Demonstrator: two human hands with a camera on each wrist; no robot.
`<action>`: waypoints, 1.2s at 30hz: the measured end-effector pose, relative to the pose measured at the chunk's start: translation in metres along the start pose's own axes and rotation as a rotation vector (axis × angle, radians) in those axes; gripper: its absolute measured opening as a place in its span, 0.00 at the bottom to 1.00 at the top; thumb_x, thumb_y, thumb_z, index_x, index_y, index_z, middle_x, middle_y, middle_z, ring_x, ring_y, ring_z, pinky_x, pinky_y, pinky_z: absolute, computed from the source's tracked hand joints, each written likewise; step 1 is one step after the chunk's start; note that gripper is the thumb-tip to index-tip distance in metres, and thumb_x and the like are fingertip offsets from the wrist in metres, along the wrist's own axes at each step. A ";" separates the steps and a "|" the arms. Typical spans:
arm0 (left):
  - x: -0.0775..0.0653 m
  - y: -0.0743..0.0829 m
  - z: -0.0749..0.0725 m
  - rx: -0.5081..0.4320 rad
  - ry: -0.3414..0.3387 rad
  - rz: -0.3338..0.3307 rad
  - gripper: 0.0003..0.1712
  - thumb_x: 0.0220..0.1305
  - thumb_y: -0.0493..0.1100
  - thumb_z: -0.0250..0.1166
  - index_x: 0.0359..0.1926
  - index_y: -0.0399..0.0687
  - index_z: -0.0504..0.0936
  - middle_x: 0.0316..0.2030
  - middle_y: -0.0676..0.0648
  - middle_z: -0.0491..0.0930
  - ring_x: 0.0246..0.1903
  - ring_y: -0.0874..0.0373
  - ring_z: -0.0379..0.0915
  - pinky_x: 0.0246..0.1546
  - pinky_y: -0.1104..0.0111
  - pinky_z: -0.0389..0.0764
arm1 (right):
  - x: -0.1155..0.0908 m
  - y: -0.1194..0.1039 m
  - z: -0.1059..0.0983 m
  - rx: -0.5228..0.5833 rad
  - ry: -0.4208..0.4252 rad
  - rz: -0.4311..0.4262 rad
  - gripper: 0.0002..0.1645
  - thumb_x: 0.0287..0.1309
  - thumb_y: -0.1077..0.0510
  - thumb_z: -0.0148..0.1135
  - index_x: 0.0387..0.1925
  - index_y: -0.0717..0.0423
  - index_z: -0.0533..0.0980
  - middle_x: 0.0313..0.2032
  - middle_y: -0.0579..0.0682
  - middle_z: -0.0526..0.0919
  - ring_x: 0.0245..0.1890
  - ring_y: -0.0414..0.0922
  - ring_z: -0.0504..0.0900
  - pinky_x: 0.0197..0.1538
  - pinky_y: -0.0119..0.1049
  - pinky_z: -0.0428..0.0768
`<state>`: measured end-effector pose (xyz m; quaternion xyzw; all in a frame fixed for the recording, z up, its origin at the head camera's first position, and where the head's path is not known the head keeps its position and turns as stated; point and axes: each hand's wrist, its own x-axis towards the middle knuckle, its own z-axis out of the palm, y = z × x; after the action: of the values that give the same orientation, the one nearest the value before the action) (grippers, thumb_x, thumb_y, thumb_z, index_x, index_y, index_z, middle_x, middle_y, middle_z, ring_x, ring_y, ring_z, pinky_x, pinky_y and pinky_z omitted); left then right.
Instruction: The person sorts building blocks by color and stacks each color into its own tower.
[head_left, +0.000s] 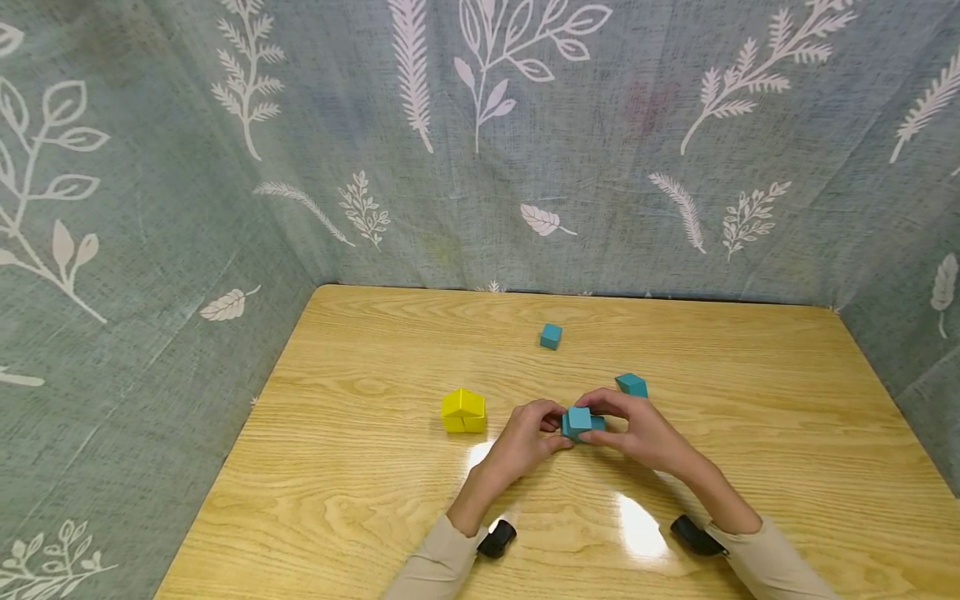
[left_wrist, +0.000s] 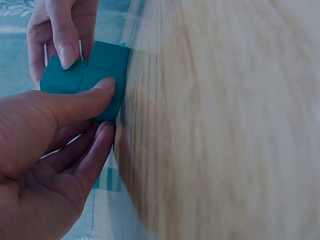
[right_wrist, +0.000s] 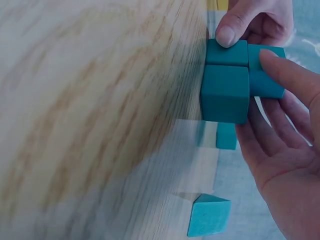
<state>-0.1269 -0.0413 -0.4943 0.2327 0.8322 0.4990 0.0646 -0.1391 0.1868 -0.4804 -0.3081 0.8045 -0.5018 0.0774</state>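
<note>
In the head view, a small teal block build stands on the table between both hands. Two teal cubes lie side by side, and an upper teal cube rests over them. My left hand pinches the lower left cube between thumb and fingers. With thumb and fingers, my right hand grips the upper cube from the other side. The lower right cube touches its neighbour low on the table in the right wrist view. Just beyond the right hand sits a teal wedge-shaped block.
A single teal cube stands farther back on the wooden table. To the left is a yellow block build with a pointed roof. Patterned cloth hangs behind the table and at both sides.
</note>
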 end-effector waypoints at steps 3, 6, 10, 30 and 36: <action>0.001 0.000 0.000 0.002 -0.001 0.004 0.17 0.60 0.30 0.75 0.50 0.32 0.83 0.44 0.40 0.85 0.44 0.52 0.84 0.47 0.74 0.84 | 0.001 0.000 0.001 -0.008 0.001 0.002 0.22 0.60 0.61 0.74 0.55 0.55 0.80 0.51 0.48 0.84 0.54 0.47 0.84 0.60 0.44 0.82; 0.001 0.000 0.000 0.010 -0.001 0.011 0.17 0.59 0.30 0.75 0.49 0.32 0.83 0.44 0.40 0.85 0.44 0.52 0.84 0.47 0.73 0.84 | 0.001 0.000 0.001 -0.009 0.003 -0.004 0.22 0.59 0.62 0.75 0.55 0.55 0.80 0.51 0.48 0.84 0.54 0.47 0.84 0.60 0.44 0.82; 0.001 0.001 0.000 0.019 -0.002 0.012 0.16 0.59 0.30 0.75 0.48 0.33 0.83 0.43 0.41 0.85 0.43 0.54 0.84 0.47 0.73 0.84 | 0.002 0.000 0.002 -0.012 0.003 -0.019 0.23 0.59 0.62 0.75 0.55 0.54 0.80 0.51 0.48 0.84 0.55 0.48 0.84 0.60 0.45 0.82; -0.002 0.010 -0.004 0.084 0.004 0.037 0.22 0.61 0.35 0.76 0.54 0.36 0.81 0.44 0.43 0.82 0.37 0.56 0.80 0.38 0.76 0.82 | 0.005 -0.001 0.002 -0.024 -0.029 -0.001 0.23 0.59 0.61 0.75 0.56 0.53 0.79 0.52 0.47 0.84 0.57 0.51 0.83 0.61 0.45 0.81; 0.001 0.012 -0.004 0.077 -0.006 0.024 0.15 0.61 0.33 0.75 0.48 0.35 0.83 0.39 0.44 0.83 0.33 0.66 0.79 0.35 0.80 0.80 | 0.005 0.000 0.000 -0.020 -0.039 -0.010 0.23 0.59 0.60 0.75 0.56 0.54 0.79 0.52 0.47 0.84 0.56 0.51 0.84 0.61 0.45 0.81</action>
<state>-0.1255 -0.0394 -0.4814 0.2466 0.8478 0.4667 0.0519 -0.1428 0.1835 -0.4793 -0.3226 0.8064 -0.4879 0.0874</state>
